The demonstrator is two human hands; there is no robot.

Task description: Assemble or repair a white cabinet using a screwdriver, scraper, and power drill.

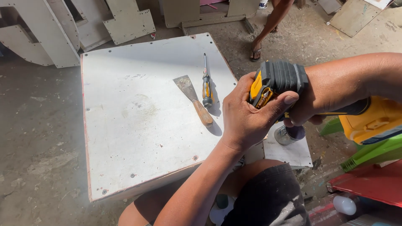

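Step in hand, by judgement: fitting or adjusting the bit at the nose of the yellow-and-black cordless drill, held over the near right edge of the white square board with screw holes. Left hand clenched around the black ribbed chuck, thumb across its front. Right hand wrapped about the drill's handle. Lying untouched on the board, left of the hands: wooden-handled putty knife, yellow-and-black screwdriver. Next move likely calls for a firm chuck twist, bit kept straight.
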